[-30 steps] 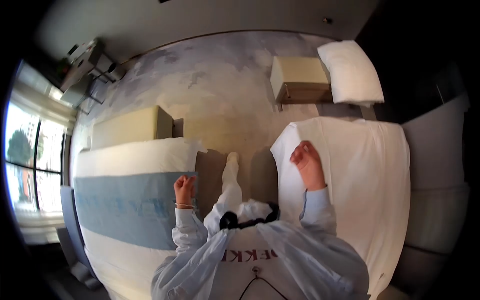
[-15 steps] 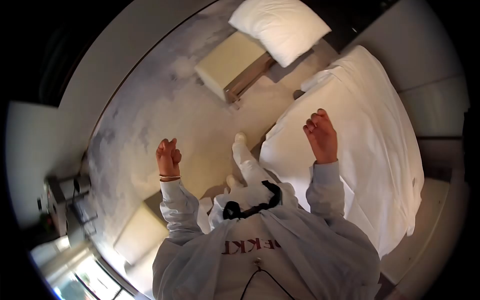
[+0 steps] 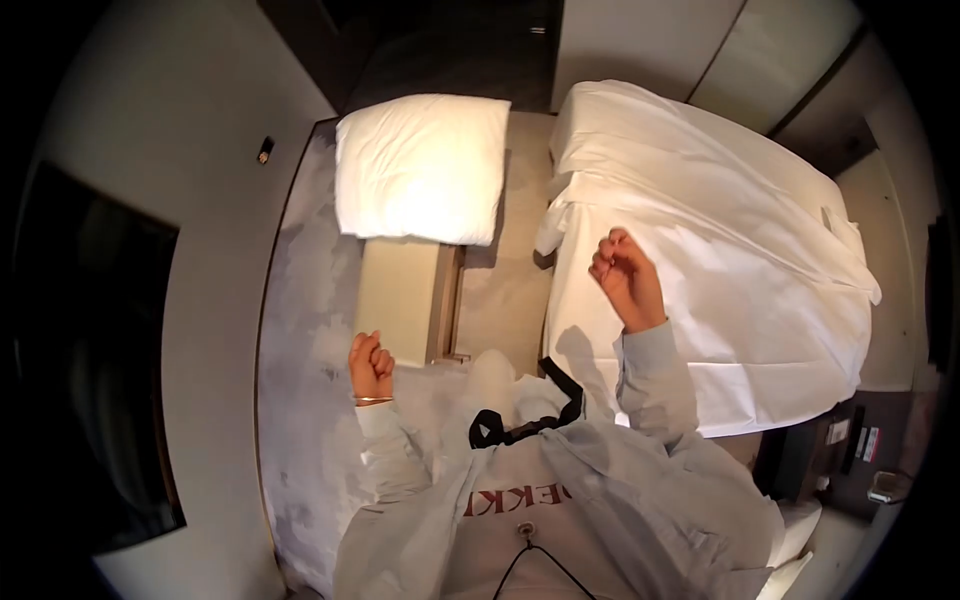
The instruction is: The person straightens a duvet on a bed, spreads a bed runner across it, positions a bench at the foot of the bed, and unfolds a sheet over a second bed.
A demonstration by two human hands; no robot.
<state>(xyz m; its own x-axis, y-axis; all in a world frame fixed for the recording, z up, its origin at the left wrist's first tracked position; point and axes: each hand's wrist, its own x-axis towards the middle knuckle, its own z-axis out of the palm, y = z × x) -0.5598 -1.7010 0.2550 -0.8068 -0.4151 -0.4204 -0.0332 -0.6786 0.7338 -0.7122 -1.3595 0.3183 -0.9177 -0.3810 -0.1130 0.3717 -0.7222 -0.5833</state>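
Note:
My left hand is raised with its fingers curled in, and nothing shows in it. It appears in front of the near end of a cream upholstered bench. A white pillow rests across the bench's far end. My right hand is held up in front of the bed, which is covered by a rumpled white sheet. Its fingers are bent toward the thumb, and I see no object in them. Neither hand appears to touch the bench, the pillow or the bed.
A dark wall-mounted screen is on the left wall. Patterned carpet runs along that side, and a narrow strip of floor lies between bench and bed. A dark bedside unit stands at the lower right.
My view has turned and moved forward, so the bench and pillow now lie straight ahead and closer. Both hands remain raised with fingers curled; the window is out of view.

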